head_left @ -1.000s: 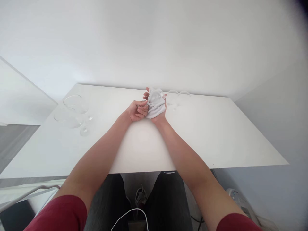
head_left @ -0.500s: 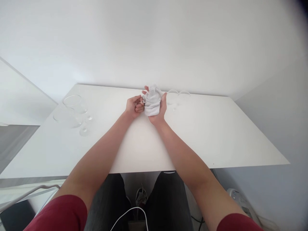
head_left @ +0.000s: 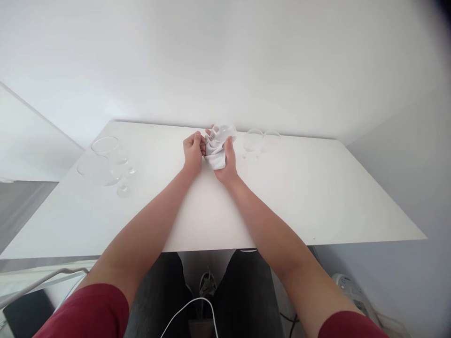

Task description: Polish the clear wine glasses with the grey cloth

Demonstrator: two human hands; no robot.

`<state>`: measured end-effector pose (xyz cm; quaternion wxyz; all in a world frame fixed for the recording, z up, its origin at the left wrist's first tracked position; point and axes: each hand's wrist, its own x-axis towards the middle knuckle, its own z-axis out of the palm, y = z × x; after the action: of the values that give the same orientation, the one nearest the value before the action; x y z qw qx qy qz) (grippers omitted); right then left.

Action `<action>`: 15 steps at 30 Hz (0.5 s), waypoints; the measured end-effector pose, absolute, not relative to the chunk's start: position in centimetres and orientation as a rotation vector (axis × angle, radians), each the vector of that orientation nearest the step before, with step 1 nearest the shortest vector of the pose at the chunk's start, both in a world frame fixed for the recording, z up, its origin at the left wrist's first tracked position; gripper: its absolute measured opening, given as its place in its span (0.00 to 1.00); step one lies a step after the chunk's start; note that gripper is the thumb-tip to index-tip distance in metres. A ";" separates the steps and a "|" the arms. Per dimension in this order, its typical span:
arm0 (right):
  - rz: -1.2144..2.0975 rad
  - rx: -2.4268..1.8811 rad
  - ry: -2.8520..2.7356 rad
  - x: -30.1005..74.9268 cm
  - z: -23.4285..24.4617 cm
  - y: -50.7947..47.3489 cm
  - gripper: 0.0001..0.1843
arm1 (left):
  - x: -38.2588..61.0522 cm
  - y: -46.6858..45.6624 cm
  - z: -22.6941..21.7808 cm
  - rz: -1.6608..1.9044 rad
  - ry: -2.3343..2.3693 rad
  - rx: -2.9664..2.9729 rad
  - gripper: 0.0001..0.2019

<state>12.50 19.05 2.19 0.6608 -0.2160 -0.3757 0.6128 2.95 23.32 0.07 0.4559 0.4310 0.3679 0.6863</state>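
Note:
Over the far middle of the white table (head_left: 317, 197), both my hands meet around a clear stemmed glass (head_left: 225, 130) wrapped in a white cloth (head_left: 213, 154). My right hand (head_left: 225, 162) cups the cloth and the glass bowl from below and the right, fingers wrapped round them. My left hand (head_left: 193, 151) is closed in a pinch on the glass stem at the cloth's left side. Most of the glass is hidden by the cloth.
Two clear wine glasses (head_left: 105, 162) stand at the table's left. Two more glasses (head_left: 261, 139) stand just right of my hands near the back wall. Below the front edge are my knees, a white cable (head_left: 190, 310) and a white device (head_left: 352, 291) on the floor.
Both hands have shifted slightly left and away from me with the cloth and glass. The right hand has turned so the cloth bundle sits more to its left.

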 end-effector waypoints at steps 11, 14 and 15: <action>1.285 -0.594 -0.968 13.0 0.6 20.1 0.23 | 3.0 23.3 -0.3 1.681 1.224 1.435 0.23; 1.124 -0.674 -0.955 12.6 0.0 20.7 0.24 | 3.1 23.3 -0.3 1.621 1.221 1.509 0.23; 1.063 -0.701 -0.923 12.6 -0.2 21.0 0.23 | 3.2 23.3 -0.4 1.590 1.206 1.530 0.23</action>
<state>12.62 20.99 -0.20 0.7065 -0.3156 -0.4154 0.4782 3.19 23.34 -0.36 0.3085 0.5788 0.4563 0.6013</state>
